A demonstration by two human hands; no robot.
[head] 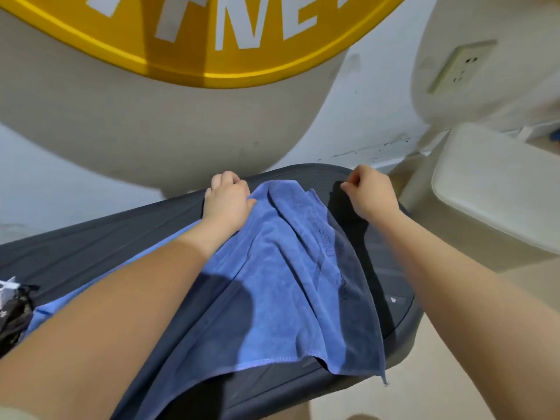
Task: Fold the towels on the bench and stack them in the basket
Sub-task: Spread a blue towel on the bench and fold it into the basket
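Note:
A blue towel (272,268) lies spread lengthwise over the dark padded bench (91,247), rumpled into long folds, and its near corner hangs over the front edge. My left hand (227,201) is closed on the towel's far left edge. My right hand (371,192) is at the far right with its fingers curled, pinching the towel's shadowed right corner. The right strip of the towel looks dark in that shadow. My left forearm covers part of the towel's left side.
A heap of dark and white cloth (13,307) sits on the bench at the left edge. A white plastic object (491,189) stands on the floor to the right. Behind the bench is a wall with a yellow sign (212,40) and a socket (460,66).

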